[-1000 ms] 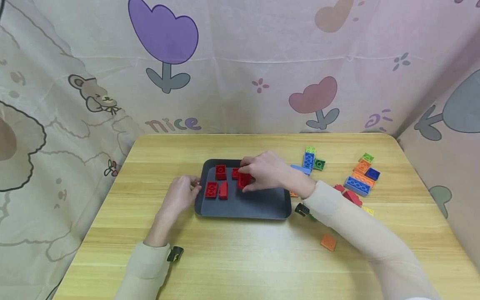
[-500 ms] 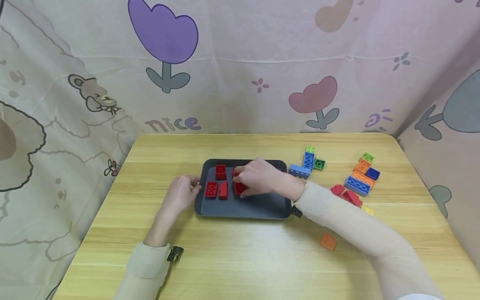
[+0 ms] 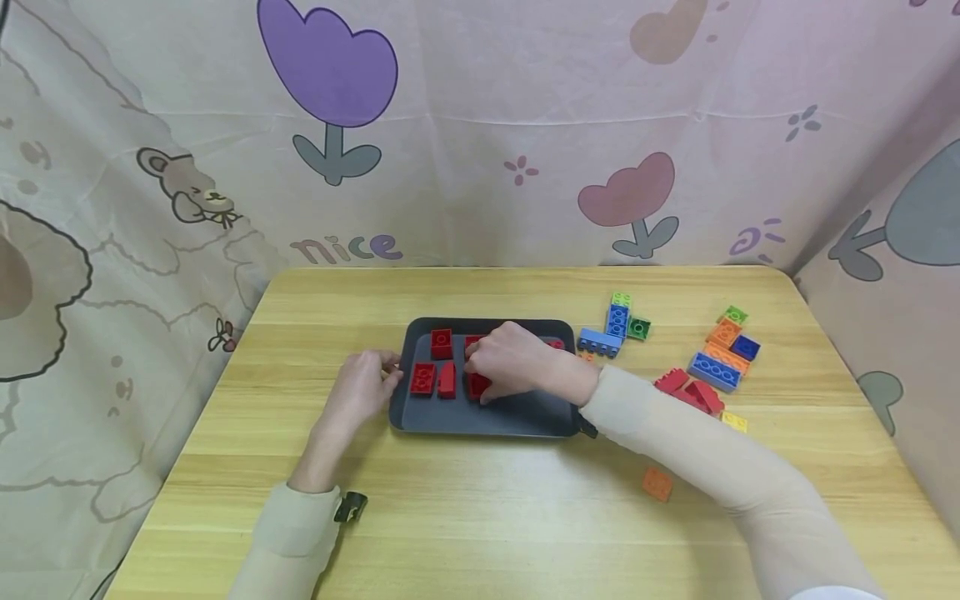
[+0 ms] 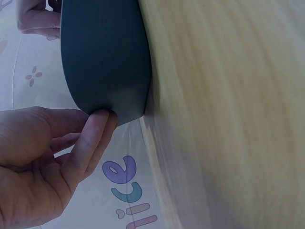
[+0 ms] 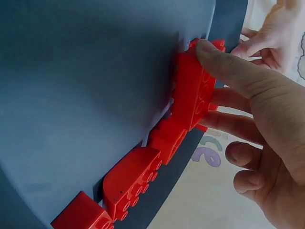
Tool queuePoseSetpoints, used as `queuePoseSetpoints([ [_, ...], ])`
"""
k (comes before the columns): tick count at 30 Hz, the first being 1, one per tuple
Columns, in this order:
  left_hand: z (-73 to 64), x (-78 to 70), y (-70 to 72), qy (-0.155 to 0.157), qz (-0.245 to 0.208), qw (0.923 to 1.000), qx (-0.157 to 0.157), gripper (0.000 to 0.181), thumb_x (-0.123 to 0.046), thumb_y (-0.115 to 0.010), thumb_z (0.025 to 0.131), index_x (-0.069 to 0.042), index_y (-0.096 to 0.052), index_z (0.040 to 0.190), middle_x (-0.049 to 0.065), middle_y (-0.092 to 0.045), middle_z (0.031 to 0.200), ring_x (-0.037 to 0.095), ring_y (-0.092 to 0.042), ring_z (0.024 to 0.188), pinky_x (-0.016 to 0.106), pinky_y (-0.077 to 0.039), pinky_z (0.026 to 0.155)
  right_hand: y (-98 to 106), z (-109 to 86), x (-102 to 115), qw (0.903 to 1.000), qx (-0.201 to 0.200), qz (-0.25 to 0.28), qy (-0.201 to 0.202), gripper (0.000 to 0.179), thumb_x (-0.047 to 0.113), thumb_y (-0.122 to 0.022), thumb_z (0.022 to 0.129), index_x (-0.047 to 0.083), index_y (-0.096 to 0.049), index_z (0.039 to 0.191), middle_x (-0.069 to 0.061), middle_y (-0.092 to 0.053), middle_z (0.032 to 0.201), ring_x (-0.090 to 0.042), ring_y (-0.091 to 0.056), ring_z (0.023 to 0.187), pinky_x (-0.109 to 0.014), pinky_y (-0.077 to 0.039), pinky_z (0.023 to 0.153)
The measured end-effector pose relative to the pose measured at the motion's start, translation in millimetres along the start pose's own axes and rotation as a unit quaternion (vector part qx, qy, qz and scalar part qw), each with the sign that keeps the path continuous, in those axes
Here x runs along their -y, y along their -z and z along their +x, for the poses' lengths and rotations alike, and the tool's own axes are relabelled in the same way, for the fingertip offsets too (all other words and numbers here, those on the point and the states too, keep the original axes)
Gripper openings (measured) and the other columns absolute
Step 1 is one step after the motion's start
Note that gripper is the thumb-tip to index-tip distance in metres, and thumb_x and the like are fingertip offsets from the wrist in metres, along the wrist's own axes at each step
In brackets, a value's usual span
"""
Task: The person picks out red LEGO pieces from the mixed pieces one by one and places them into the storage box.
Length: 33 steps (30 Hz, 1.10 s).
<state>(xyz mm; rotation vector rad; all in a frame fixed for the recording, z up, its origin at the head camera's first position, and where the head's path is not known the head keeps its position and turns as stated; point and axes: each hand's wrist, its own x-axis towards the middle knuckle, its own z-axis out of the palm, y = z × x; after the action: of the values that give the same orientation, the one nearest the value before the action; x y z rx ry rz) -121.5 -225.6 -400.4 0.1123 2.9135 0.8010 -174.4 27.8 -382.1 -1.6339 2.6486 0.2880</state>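
Observation:
In the head view, a dark grey tray [image 3: 487,427] holds several red toy bricks. My left hand [image 3: 360,387] is at its left side; in the left wrist view the thumb and fingers pinch the tray's rim [image 4: 105,62]. Over the tray's middle, my right hand [image 3: 506,358] grips a red studded brick [image 5: 190,90] between thumb and fingers, low at the tray floor. A small red brick [image 5: 167,140] and a curved red brick [image 5: 128,176] lie in line with it. To its left are two red bricks [image 3: 422,379] and a narrow red piece [image 3: 446,380].
Right of the tray lie blue bricks [image 3: 600,342], a dark green brick [image 3: 639,328] and red curved pieces [image 3: 703,396]. Farther right are orange bricks [image 3: 725,333] and a blue brick [image 3: 715,372]. A flat orange piece [image 3: 657,483] lies nearer the front of the wooden table [image 3: 480,517].
My right hand has moved left and slightly nearer with the red brick, bringing it beside the narrow red piece. The left hand stays at the tray's rim.

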Motion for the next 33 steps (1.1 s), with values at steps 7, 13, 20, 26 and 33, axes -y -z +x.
queuePoseSetpoints([
  [7,0.3,-0.2,0.0,0.003,0.001,1.0000,0.001,0.030,0.000,-0.068,0.099,0.011,-0.070,0.127,0.026,-0.077,0.113,0.034,-0.076,0.097,0.039,-0.065,0.077,-1.1,1.7,-0.2,0.9999,0.005,-0.015,-0.003,0.049,0.059,-0.082,0.085,0.024,-0.080,0.120,0.004,-0.080,0.108,-0.011,-0.070,0.070,-0.022,-0.055,0.061],
  [13,0.3,-0.6,0.4,0.008,0.000,1.0000,0.003,0.031,-0.001,-0.067,0.099,0.010,-0.069,0.127,0.026,-0.077,0.113,0.034,-0.076,0.097,0.039,-0.065,0.078,1.3,4.0,0.8,0.9996,0.005,-0.027,-0.001,0.046,0.060,-0.082,0.085,0.024,-0.081,0.113,0.005,-0.080,0.100,-0.011,-0.069,0.068,-0.024,-0.053,0.058],
  [20,0.8,-0.3,0.0,0.009,-0.001,1.0000,0.003,0.030,-0.001,-0.067,0.099,0.010,-0.070,0.127,0.026,-0.077,0.113,0.033,-0.076,0.096,0.038,-0.065,0.077,2.6,6.8,2.6,0.9998,0.006,-0.021,0.001,0.043,0.060,-0.083,0.084,0.024,-0.081,0.107,0.006,-0.080,0.096,-0.010,-0.066,0.067,-0.023,-0.052,0.058],
  [26,1.2,0.6,-1.1,0.000,0.007,0.9999,-0.007,0.030,-0.001,-0.068,0.099,0.010,-0.071,0.126,0.024,-0.078,0.109,0.030,-0.076,0.092,0.038,-0.064,0.075,1.6,7.7,4.0,0.9997,0.015,-0.021,0.000,0.043,0.060,-0.082,0.084,0.025,-0.081,0.109,0.006,-0.080,0.096,-0.010,-0.068,0.069,-0.024,-0.054,0.059],
  [33,1.4,1.0,-1.9,-0.003,0.009,0.9999,-0.011,0.029,-0.002,-0.068,0.098,0.011,-0.071,0.125,0.024,-0.078,0.108,0.030,-0.076,0.091,0.039,-0.064,0.075,2.7,6.7,6.1,0.9996,0.022,-0.017,0.001,0.043,0.060,-0.081,0.086,0.024,-0.081,0.109,0.006,-0.080,0.094,-0.010,-0.068,0.068,-0.023,-0.053,0.058],
])
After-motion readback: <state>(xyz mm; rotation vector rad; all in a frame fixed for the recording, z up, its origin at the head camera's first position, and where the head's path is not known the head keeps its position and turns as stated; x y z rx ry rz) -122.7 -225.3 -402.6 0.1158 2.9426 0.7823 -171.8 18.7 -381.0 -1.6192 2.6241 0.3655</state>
